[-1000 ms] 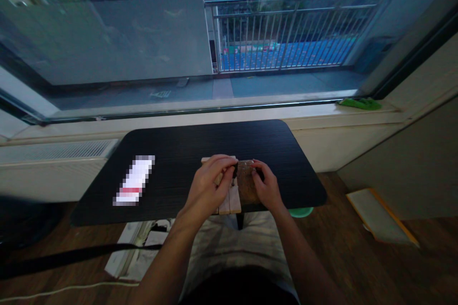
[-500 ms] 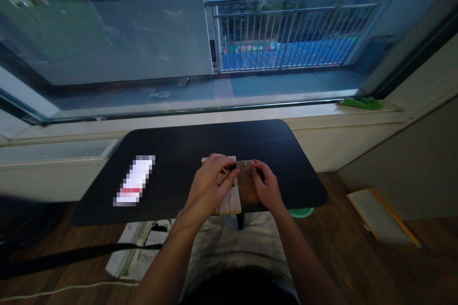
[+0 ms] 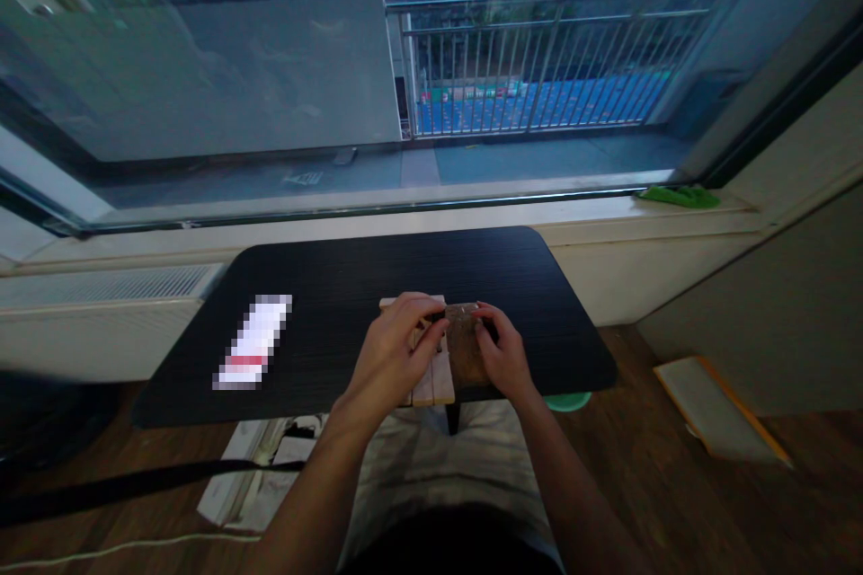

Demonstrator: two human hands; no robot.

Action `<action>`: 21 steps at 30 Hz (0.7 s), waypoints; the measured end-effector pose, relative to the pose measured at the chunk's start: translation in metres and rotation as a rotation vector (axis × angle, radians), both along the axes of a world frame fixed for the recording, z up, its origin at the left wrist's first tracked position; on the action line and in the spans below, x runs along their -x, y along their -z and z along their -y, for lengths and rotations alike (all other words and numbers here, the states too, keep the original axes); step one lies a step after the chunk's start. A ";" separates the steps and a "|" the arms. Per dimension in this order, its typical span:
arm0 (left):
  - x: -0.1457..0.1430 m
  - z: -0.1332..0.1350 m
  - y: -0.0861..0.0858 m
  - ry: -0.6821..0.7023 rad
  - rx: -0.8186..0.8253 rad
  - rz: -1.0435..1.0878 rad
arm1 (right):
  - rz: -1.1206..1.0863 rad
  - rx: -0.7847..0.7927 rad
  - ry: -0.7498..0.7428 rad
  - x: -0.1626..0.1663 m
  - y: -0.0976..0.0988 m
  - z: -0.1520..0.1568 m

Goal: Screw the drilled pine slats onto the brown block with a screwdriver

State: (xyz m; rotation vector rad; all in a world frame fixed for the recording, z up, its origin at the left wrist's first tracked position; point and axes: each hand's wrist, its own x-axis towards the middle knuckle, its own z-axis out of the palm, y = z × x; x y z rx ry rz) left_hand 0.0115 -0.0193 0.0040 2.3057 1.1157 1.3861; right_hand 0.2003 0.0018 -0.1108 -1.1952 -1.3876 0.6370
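Nearest are the seated person's light trousers (image 3: 438, 458), tucked under the front edge of the black table (image 3: 330, 278), which brings the work close above the lap. An opened white box (image 3: 233, 476) is low at the left, below the tabletop. At the table's front edge the 2 hands work side by side. The left hand (image 3: 395, 343) arches over a slatted wooden board (image 3: 441, 384), thumb and forefinger nearly meeting around a small dark piece (image 3: 438, 316); whether they grip it or merely touch it, I cannot tell. The right hand (image 3: 504, 350) is half curled, thumb and forefinger a little apart, its fingertips at the far right of a brown slab (image 3: 465, 368) with a shiny top, probably to steady it; a firm hold cannot be made out. The slab is just beside the board, both between the hands, so each hand has its own side to tend. A blurred-out bright rectangle (image 3: 254, 341) lies well to the left, seemingly out of the arms' way. Beyond, a green cloth (image 3: 678, 196) rests on the windowsill (image 3: 404, 223), and outside the glass stands a metal railing (image 3: 559, 63).
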 end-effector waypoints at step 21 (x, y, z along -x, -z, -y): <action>0.001 0.002 -0.004 0.004 0.141 0.018 | 0.004 -0.001 0.000 0.000 -0.002 0.000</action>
